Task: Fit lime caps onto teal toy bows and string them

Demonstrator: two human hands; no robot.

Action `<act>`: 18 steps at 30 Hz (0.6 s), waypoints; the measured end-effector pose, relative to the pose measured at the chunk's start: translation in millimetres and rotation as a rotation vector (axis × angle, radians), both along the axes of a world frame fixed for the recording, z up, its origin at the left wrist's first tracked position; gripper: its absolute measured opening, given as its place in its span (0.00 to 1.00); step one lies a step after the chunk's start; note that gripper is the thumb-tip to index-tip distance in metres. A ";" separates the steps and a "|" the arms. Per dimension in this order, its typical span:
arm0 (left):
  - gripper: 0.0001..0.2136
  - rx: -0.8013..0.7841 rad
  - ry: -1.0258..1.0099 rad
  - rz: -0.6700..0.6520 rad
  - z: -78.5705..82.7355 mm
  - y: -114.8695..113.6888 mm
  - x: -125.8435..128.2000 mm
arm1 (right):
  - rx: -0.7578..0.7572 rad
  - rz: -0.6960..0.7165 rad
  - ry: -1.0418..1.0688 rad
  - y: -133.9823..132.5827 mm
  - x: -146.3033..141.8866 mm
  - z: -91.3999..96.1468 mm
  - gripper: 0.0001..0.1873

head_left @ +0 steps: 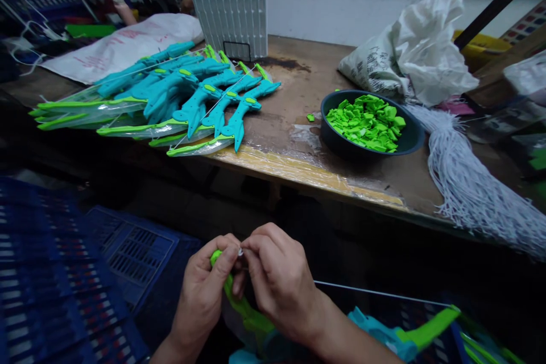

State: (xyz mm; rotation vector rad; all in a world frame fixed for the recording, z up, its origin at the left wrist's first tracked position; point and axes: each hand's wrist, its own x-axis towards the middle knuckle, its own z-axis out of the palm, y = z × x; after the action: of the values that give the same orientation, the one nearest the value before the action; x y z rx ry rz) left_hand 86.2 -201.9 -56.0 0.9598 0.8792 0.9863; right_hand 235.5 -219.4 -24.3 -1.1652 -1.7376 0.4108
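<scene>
The toy bow (251,318) is low in front of the person, below the edge of the bench (371,193), held up between the two hands. The left hand (200,290) has its thumb and forefinger closed on the green tip; the right hand (281,284) has its fingers pinched together at the same spot, on a small white end of the string (375,291). No gap shows between either thumb and its finger. The string runs off to the right, looking taut, to what seems to be the bow's other green tip.

The bow looks like moulded plastic — probably light, stiff through the blue middle and springier along the thin green limbs. The clear sheet by the limb looks smooth and may slide under a thumb or crease if squeezed. The string should be soft, thin and easy to lose from a pinch. The firmest hold is likely the blue middle; for close work at the end, the solid green tip gives a better grip than the clear sheet — with the string taken right beside it.
</scene>
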 end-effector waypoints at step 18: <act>0.15 0.076 0.101 -0.038 4.6 3.7 -2.1 | -0.132 0.026 0.130 0.4 0.3 2.5 0.06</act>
State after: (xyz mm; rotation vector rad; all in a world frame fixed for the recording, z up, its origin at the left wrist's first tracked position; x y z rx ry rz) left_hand 84.1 -198.1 -51.4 1.0951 0.9095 0.9502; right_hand 235.8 -219.0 -21.8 -1.1833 -1.6335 0.6118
